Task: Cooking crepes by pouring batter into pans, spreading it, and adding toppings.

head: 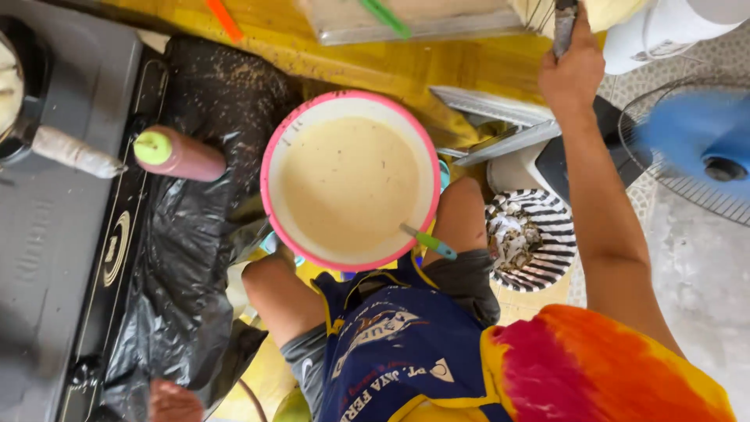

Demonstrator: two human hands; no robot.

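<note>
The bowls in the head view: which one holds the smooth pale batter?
The large pink-rimmed bowl between the knees, with a green-handled utensil leaning in it. The black-and-white striped bowl to its right holds only crumpled scraps.

The right arm is stretched forward, bare to the sleeve, and the right hand is closed in a fist grip. The left hand cannot be made out.

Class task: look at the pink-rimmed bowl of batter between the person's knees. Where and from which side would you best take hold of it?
Probably grip the pink-rimmed bowl by its rim at the left and right edges, one hand on each, coming down from above. It is wide, round and filled with batter, so level two-sided support seems safest. Avoid the lower right rim, where a green-handled utensil leans.
</note>
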